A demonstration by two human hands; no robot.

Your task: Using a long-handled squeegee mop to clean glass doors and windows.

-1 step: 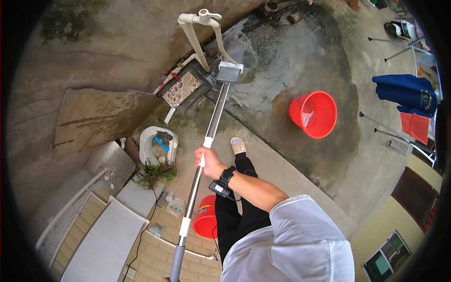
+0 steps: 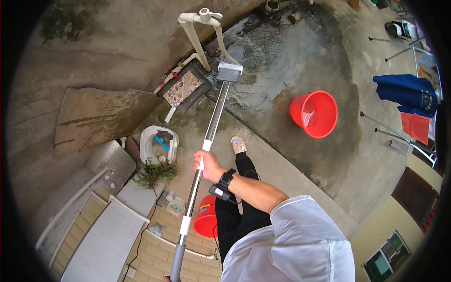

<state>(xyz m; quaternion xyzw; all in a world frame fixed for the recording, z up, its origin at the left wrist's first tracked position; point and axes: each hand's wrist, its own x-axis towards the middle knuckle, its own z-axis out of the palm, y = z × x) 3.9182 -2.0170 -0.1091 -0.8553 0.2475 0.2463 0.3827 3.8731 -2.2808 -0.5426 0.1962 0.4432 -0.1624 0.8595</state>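
Observation:
My right hand (image 2: 206, 165) is closed round the white collar on the silver pole of a flat mop (image 2: 216, 115). At the lower edge my left hand (image 2: 172, 278), mostly cut off, grips the mop's grey handle end. The mop slants up and away to its grey flat head (image 2: 229, 75), which has a white bracket across it. That head lies on the wet ground below a cream plastic tap (image 2: 206, 17). A pipe from the tap hangs down in front of the head, so I cannot tell whether they touch.
A red bucket (image 2: 329, 115) stands tilted-looking on the wet concrete at right; another red bucket (image 2: 205, 228) is beside my legs. At left are a pebbled slab (image 2: 182, 89), a white basin (image 2: 145, 143) and a green plant (image 2: 157, 174). Clothes (image 2: 404, 94) hang on a rack far right.
The splash around the mop head has lessened, and the head's far grey part shows more plainly. Both hands keep their hold, with hardly any movement.

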